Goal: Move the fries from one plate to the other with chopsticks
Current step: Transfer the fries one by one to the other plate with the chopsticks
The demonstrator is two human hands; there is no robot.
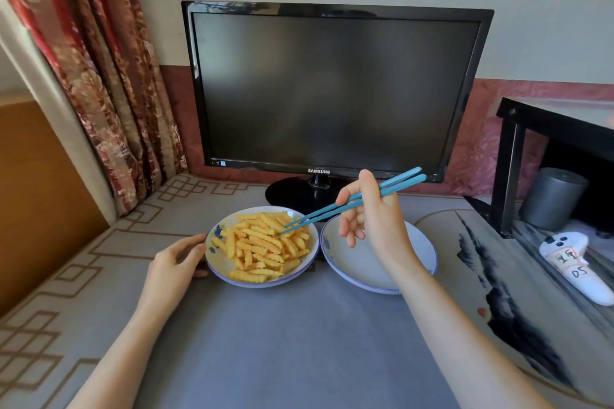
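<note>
A white plate with a blue rim holds a heap of yellow crinkle-cut fries. To its right, touching it, lies a second white plate with nothing on it. My right hand hovers over the second plate and grips a pair of blue chopsticks. Their tips reach left into the top of the fries pile. My left hand grips the left rim of the fries plate.
A black Samsung monitor stands just behind the plates, its round base close to them. A black shelf frame, a grey cylinder and a white controller sit at right. Curtains hang at left.
</note>
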